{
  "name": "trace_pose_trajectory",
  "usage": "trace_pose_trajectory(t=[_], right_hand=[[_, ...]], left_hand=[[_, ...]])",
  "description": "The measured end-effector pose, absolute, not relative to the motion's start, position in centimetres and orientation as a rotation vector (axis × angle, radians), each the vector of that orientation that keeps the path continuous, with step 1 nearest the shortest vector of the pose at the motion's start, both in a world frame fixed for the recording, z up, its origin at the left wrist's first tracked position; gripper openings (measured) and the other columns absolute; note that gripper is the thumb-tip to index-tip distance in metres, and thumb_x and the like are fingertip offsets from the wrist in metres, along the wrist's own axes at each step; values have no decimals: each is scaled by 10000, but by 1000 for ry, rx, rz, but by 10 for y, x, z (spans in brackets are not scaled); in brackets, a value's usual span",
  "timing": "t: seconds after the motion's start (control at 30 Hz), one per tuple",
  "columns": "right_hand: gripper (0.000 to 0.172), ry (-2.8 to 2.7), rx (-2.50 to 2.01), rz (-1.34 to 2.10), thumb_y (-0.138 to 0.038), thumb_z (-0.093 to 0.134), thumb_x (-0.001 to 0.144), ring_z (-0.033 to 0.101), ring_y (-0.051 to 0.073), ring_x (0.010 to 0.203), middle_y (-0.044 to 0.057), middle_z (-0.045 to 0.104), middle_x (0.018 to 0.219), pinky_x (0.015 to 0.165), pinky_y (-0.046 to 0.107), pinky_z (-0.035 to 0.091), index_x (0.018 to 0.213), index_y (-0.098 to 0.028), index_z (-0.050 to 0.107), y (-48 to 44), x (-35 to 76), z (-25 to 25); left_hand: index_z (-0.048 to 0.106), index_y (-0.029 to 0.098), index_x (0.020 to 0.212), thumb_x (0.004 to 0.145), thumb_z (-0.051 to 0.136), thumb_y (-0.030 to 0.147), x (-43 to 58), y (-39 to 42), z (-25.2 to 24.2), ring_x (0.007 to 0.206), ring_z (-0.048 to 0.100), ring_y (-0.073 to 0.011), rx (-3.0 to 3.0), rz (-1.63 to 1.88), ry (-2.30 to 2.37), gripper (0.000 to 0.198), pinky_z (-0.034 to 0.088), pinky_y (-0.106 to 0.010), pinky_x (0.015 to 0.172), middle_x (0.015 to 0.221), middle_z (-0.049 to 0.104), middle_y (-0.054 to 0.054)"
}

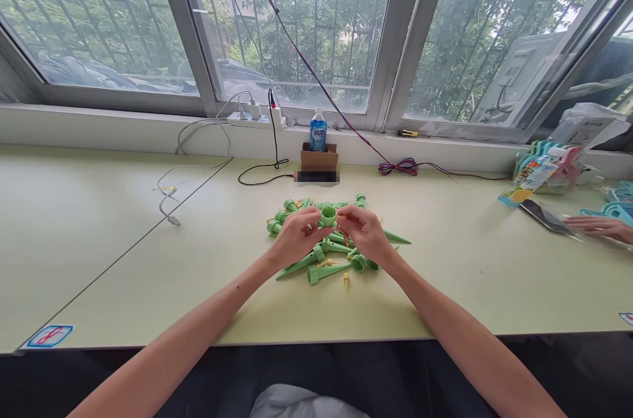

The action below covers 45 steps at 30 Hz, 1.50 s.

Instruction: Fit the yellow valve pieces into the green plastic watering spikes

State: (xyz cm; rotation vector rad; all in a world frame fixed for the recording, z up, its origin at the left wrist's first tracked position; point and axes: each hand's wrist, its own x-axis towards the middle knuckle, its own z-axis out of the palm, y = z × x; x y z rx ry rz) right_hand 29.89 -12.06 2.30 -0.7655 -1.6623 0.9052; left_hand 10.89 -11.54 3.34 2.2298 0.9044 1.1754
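My left hand (299, 231) is closed around a green plastic plant watering spike (328, 215), its round open socket turned up toward me. Against the right side of that socket, my right hand (363, 228) is pinched; a bit of yellow shows at its fingertips, too small to name. Beneath both hands lies a loose pile of similar green spikes (321, 273), some pointing left and some right. Small yellow pointed pieces (347, 280) are scattered among them, one lying nearest me. My hands partly cover the pile.
Behind the pile stands a small cardboard box (319, 159) with a blue bottle (318, 131). Cables (398, 167) and a power strip (254, 116) line the window side. At far right, another person's hand (601, 228) rests by plastic-bagged items and a dark flat object (544, 217).
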Motion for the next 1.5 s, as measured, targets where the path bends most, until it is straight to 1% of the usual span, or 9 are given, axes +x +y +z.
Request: trace_pose_trajectory(t=[0.13, 0.3, 0.53, 0.63, 0.83, 1.03, 1.23, 1.33, 1.5], right_hand=[[268, -1655, -765, 845, -472, 571, 916, 458, 89, 473, -24, 532, 658, 446, 229, 402, 893, -205, 575, -120, 298, 21], [208, -1657, -773, 688, -417, 533, 951, 468, 94, 498, -36, 494, 642, 502, 232, 433, 916, -215, 569, -123, 298, 23], [158, -1774, -724, 508, -328, 511, 968, 530, 99, 602, 39, 587, 901, 549, 238, 485, 936, -217, 618, -126, 301, 27], [144, -1835, -710, 457, -290, 525, 960, 559, 119, 674, 54, 601, 922, 580, 243, 505, 933, -219, 646, -127, 301, 29], [158, -1858, -660, 415, -218, 505, 951, 595, 131, 758, 63, 602, 951, 609, 243, 532, 954, -222, 663, -127, 300, 29], [178, -1877, -657, 381, -200, 489, 953, 611, 138, 803, 67, 616, 969, 648, 251, 545, 973, -221, 664, -123, 302, 27], [159, -1895, -662, 354, -191, 502, 953, 593, 129, 749, 64, 622, 963, 635, 250, 509, 968, -219, 658, -122, 302, 27], [151, -1906, -679, 334, -200, 507, 955, 594, 131, 732, 63, 630, 960, 637, 256, 501, 964, -221, 657, -122, 303, 28], [143, -1921, -700, 304, -227, 516, 959, 545, 113, 636, 58, 635, 940, 595, 253, 472, 954, -218, 658, -122, 304, 29]], left_hand=[[511, 168, 672, 875, 614, 378, 111, -116, 35, 566, 435, -79, 2174, 1216, 982, 309, 394, -191, 457, 736, 478, 9], [565, 185, 849, 859, 631, 397, 111, -117, 37, 591, 484, -98, 2081, 1235, 1074, 222, 416, -204, 491, 741, 565, 8], [507, 158, 686, 940, 465, 510, 110, -115, 37, 495, 363, -84, 1808, 1128, 888, 436, 330, -216, 441, 578, 409, 29], [490, 158, 687, 940, 405, 587, 109, -116, 41, 490, 385, -87, 1673, 1080, 872, 505, 330, -228, 429, 613, 434, 10], [467, 168, 695, 864, 569, 561, 108, -119, 42, 513, 379, -75, 1770, 1004, 862, 440, 328, -200, 447, 612, 374, 42], [442, 178, 725, 883, 572, 525, 107, -121, 41, 509, 351, -72, 1806, 985, 853, 402, 283, -204, 441, 624, 366, 47], [542, 167, 806, 884, 605, 458, 106, -122, 44, 564, 376, -85, 1916, 1034, 862, 308, 342, -198, 482, 655, 395, 36], [611, 166, 927, 877, 617, 441, 106, -121, 42, 604, 433, -97, 1970, 1061, 891, 279, 393, -194, 496, 714, 475, 13], [621, 169, 1014, 864, 631, 438, 106, -120, 38, 653, 498, -104, 2008, 1101, 906, 307, 487, -210, 548, 860, 572, -27]])
